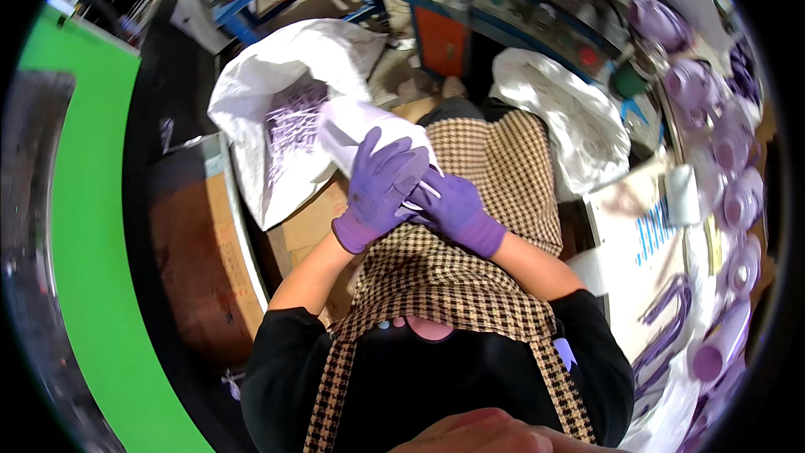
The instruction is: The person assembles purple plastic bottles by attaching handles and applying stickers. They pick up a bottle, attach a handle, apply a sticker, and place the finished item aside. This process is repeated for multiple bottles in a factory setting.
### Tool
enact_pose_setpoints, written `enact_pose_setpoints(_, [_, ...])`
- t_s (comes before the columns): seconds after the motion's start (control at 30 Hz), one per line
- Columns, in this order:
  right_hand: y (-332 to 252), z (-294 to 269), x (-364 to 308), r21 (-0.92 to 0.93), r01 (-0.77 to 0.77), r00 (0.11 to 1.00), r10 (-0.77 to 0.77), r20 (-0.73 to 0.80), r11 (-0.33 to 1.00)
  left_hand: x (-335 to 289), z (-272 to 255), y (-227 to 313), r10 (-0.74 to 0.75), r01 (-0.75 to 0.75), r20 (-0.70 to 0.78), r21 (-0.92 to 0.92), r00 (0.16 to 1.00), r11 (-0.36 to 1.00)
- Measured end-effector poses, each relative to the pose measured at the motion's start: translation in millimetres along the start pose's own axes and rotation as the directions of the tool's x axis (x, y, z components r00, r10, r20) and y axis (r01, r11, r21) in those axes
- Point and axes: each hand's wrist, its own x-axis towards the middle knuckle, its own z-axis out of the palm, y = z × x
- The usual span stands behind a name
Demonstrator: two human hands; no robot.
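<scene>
Both my hands wear purple gloves and meet above my lap. My left hand [379, 197] is wrapped around the near end of a pale lilac, smooth, tube-shaped plastic container [352, 127], which points away to the left. Close beside it, my right hand [459, 214] has its fingers curled at the container's near edge. A thin whitish edge shows by the right fingertips; whether it is part of the container or a separate piece, I cannot tell. Past the container, an opened white sack [251, 92] holds many thin lilac plastic strips [293, 126].
A second white sack [574, 130] stands to the right. Lilac plastic containers [731, 147] line the far right, near purple strips [667, 319] on a white surface. A cardboard box [197, 243] is at my left. A blue-edged bench [537, 29] stands ahead. A checked apron [495, 159] covers my lap.
</scene>
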Motion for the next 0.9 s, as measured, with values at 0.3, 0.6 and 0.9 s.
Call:
enact_pose_setpoints(0.3, [20,19,-4,-0.069,-0.095,0.992,0.1,0.072,0.993,20,9,5,0.061,-0.061,0.012,0.029,0.998,0.998])
enact_pose_setpoints(0.6, [103,-94,-35,-0.125,-0.032,0.982,0.008,-0.186,0.992,-23,-50,-120,-0.415,0.428,-0.301,-0.023,0.859,0.903])
enact_pose_setpoints(0.9, [351,-120,-187,-0.749,-0.475,0.386,0.874,0.295,0.463,-15,-62,-59,-0.316,0.285,-0.25,-0.15,0.915,0.947])
